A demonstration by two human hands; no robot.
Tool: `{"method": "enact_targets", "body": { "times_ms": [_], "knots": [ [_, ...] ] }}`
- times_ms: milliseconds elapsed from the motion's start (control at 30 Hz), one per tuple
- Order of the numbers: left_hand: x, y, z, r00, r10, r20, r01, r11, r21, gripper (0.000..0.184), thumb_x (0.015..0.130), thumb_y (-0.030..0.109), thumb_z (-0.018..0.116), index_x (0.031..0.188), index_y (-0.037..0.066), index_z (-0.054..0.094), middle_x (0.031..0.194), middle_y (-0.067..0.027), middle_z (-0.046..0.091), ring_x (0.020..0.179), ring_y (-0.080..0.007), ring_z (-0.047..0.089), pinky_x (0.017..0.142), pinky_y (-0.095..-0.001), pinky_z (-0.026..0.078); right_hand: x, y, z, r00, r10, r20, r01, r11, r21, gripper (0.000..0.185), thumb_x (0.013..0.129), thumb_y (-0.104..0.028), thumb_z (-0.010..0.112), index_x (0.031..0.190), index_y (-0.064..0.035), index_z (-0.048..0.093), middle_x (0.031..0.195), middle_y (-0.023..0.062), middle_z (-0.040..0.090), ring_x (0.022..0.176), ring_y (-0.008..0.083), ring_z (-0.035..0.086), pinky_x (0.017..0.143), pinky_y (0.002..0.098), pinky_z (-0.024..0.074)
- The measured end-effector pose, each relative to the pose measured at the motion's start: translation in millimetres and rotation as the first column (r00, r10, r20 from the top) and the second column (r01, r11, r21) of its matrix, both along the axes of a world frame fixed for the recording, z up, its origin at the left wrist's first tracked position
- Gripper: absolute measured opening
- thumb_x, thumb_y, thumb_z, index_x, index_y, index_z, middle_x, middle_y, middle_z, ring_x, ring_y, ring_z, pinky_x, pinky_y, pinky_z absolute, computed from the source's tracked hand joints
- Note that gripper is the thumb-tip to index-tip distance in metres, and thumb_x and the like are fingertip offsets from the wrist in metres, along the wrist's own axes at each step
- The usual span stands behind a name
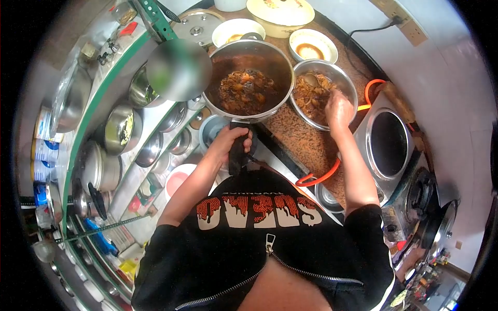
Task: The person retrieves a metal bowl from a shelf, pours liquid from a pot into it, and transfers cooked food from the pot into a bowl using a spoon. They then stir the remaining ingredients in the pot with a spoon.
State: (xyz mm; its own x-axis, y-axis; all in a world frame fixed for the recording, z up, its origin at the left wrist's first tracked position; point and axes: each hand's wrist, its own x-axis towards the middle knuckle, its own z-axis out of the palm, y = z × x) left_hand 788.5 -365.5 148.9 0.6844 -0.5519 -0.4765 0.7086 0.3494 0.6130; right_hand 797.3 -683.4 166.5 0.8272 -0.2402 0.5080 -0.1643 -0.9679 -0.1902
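My left hand (231, 144) is wrapped round the black handle (239, 155) of a deep steel pot (284, 58), which looks like a pressure cooker. Chunks of brown food (246, 85) sit in dark sauce at its bottom. To its right stands a steel bowl (353, 89) filled with similar brown food (311, 101). Over this bowl's right side is my right hand (339, 109), its fingers closed. They appear to grip a metal spoon (311, 79) whose head rests on the food; its handle is mostly hidden.
Behind the pot are a white bowl (220, 35), a sauce-stained bowl (332, 53) and a lidded cream pot (281, 10). An orange hose (327, 173) curves along the speckled counter (290, 135) near a steel appliance (367, 137). Green-edged shelves (78, 140) with metal bowls stand left.
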Motion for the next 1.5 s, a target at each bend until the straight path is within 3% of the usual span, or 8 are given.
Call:
{"method": "enact_targets", "body": {
  "times_ms": [200, 300, 400, 733, 1233, 1367, 1433, 1500],
  "knots": [
    [13, -2, -6, 0.999, -0.054, 0.003, 0.054, 0.999, -0.007, 0.015, 0.086, 0.011, 0.052, 0.083, -0.004, 0.054, 0.064, -0.0091, 0.054, 0.054, -0.0168, 0.051, 0.051, -0.0298, 0.044, 12, -11, -13, 0.998, -0.017, -0.066, 0.027, 0.989, 0.142, 0.017, 0.082, -0.01, 0.055, 0.093, -0.0013, 0.065, 0.074, 0.0182, 0.064, 0.068, 0.0305, 0.065, 0.06, 0.0407, 0.05],
    [19, -4, -7, 0.998, -0.047, 0.027, 0.048, 0.999, -0.007, 0.016, 0.086, 0.011, 0.052, 0.085, -0.004, 0.054, 0.065, -0.009, 0.054, 0.054, -0.0169, 0.051, 0.052, -0.0305, 0.043, 13, -15, -6, 0.974, -0.053, -0.22, 0.197, 0.676, 0.711, 0.016, 0.085, -0.008, 0.053, 0.094, 0.0017, 0.063, 0.069, 0.0155, 0.064, 0.056, 0.0218, 0.064, 0.051, 0.0343, 0.0489],
    [23, -5, -7, 0.998, -0.052, 0.019, 0.051, 0.998, 0.024, 0.015, 0.086, 0.011, 0.054, 0.085, -0.004, 0.055, 0.067, -0.009, 0.055, 0.057, -0.0173, 0.054, 0.053, -0.0315, 0.045, 15, -22, -10, 0.979, -0.033, -0.202, 0.201, 0.325, 0.924, 0.018, 0.088, -0.006, 0.048, 0.097, 0.0044, 0.06, 0.065, 0.0117, 0.062, 0.048, 0.0135, 0.058, 0.044, 0.0276, 0.0449],
    [29, -4, -7, 0.996, -0.066, -0.059, 0.072, 0.993, 0.091, 0.014, 0.085, 0.011, 0.056, 0.088, -0.003, 0.056, 0.075, -0.0095, 0.059, 0.062, -0.0188, 0.058, 0.055, -0.0337, 0.049, 3, -27, -4, 0.98, -0.016, -0.198, 0.198, 0.161, 0.967, 0.016, 0.089, -0.003, 0.045, 0.099, 0.0047, 0.056, 0.065, 0.0095, 0.058, 0.045, 0.0129, 0.051, 0.04, 0.0258, 0.041],
    [14, 14, 21, 0.983, -0.126, 0.132, 0.065, 0.918, 0.391, 0.029, 0.087, 0.027, 0.061, 0.098, 0.002, 0.054, 0.085, -0.0022, 0.058, 0.07, -0.0112, 0.059, 0.059, -0.0261, 0.051, -37, -49, 0, 0.986, -0.024, -0.167, 0.164, -0.096, 0.982, 0.018, 0.092, -0.005, 0.045, 0.103, 0.0048, 0.056, 0.07, 0.0075, 0.059, 0.049, 0.0109, 0.048, 0.043, 0.0229, 0.0415],
    [3, 17, 18, 0.919, -0.007, 0.394, -0.281, 0.691, 0.667, 0.025, 0.084, 0.024, 0.066, 0.093, 0.004, 0.054, 0.08, 0.001, 0.054, 0.066, -0.0076, 0.051, 0.057, -0.0223, 0.045, -51, -66, -11, 0.992, 0.005, -0.126, 0.123, -0.243, 0.962, 0.018, 0.092, -0.005, 0.046, 0.103, 0.0039, 0.057, 0.07, 0.0072, 0.059, 0.05, 0.01, 0.048, 0.043, 0.0219, 0.0419],
    [3, 13, 26, 0.623, -0.137, 0.77, -0.616, 0.52, 0.591, 0.016, 0.077, 0.008, 0.068, 0.084, 0.004, 0.055, 0.078, -0.0026, 0.052, 0.065, -0.0117, 0.05, 0.059, -0.0236, 0.041, -59, -71, -10, 0.992, 0.005, -0.125, 0.121, -0.286, 0.951, 0.018, 0.091, -0.005, 0.047, 0.103, 0.0034, 0.057, 0.069, 0.0071, 0.059, 0.05, 0.01, 0.048, 0.042, 0.0221, 0.0418],
    [-1, 6, 50, 0.369, -0.356, 0.859, -0.769, 0.402, 0.497, 0.014, 0.071, 0.0, 0.067, 0.079, 0.003, 0.056, 0.078, -0.0078, 0.051, 0.065, -0.019, 0.053, 0.059, -0.028, 0.042, -66, -80, -18, 0.996, 0.019, -0.089, 0.09, -0.336, 0.937, 0.018, 0.09, -0.006, 0.048, 0.102, 0.0025, 0.058, 0.068, 0.0065, 0.058, 0.049, 0.0096, 0.047, 0.041, 0.0224, 0.0409]
  ]
}}
